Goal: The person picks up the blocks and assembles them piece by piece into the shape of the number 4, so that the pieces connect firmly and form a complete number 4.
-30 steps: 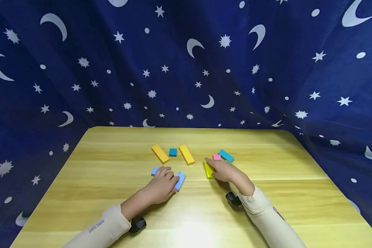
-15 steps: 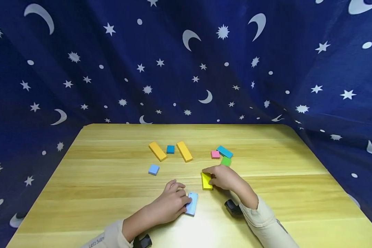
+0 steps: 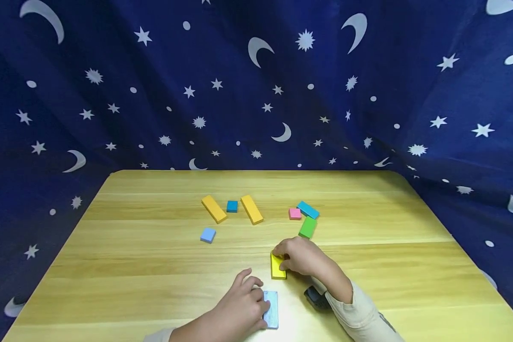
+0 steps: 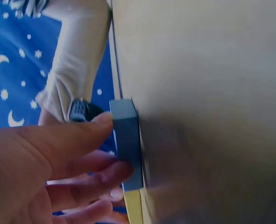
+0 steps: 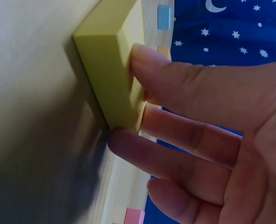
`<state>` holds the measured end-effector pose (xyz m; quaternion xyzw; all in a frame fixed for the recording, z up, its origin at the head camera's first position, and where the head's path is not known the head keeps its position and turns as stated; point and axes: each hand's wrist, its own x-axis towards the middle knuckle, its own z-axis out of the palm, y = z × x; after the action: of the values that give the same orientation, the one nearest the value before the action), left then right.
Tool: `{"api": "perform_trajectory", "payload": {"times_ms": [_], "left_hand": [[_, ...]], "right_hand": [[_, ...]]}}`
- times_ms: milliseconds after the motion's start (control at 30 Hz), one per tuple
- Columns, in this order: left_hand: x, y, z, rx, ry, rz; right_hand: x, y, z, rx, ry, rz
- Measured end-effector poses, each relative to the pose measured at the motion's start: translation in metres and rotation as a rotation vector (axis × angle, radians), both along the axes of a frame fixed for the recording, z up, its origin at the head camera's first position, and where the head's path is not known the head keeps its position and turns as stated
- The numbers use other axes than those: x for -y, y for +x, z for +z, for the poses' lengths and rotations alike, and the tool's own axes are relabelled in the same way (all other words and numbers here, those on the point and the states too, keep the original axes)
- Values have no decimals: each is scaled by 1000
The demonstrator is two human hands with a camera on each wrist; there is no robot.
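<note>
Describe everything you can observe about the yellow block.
The yellow block is a plain oblong with flat faces and straight edges; it looks smooth, perhaps wood or plastic. It lies broad face up on the table, its length running toward the person, beyond the long light blue block. The right hand grips it with thumb and fingers.

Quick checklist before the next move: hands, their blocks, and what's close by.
1. Left hand has thumb and finger on the long light blue block: ok.
2. Right hand has thumb and finger on the yellow block: ok.
3. Those two blocks touching, if they should meet: not ok, a gap shows.
4. Small light blue block clear of both hands: ok.
5. Green block clear of the right hand: cannot tell.
6. Grip firmness: cannot tell.
</note>
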<state>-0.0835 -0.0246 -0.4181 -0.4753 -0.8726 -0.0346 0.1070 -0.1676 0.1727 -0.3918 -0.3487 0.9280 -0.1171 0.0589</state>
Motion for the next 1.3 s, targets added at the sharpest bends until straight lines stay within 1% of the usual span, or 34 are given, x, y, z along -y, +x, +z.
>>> {"api": "perform_trajectory", "payload": {"times_ms": [133,200,300,467,533,667,867,933,1000,1100,1167,1300], "left_hand": [[-1,9,-3,-70,7,-30],[-1,11,-3,-94,2,-28],[-2,12,-5,-111,-3,-11],[-3,9,-7,-96,22,-2],[-3,8,-6,-99,31,1],[-3,6,-5,-118,17,17],[-1,6,-3,-84,0,22],[-1,6,-4,-89,10,20],[-1,6,-5,-108,18,22],[-2,6,-5,-128,27,23],[-2,6,-5,-130,23,21],[-2,6,-5,-109,13,25]], "right_hand": [[3,5,0,-18,16,22],[6,8,1,-14,22,24],[10,13,1,22,12,30],[13,16,0,49,8,48],[14,15,1,44,12,41],[16,14,1,34,20,34],[20,14,-1,20,14,57],[20,14,-1,13,8,55],[20,14,-2,9,2,48],[21,14,-1,18,-7,42],[21,14,-1,30,-8,41],[23,15,-1,31,-10,31]]}}
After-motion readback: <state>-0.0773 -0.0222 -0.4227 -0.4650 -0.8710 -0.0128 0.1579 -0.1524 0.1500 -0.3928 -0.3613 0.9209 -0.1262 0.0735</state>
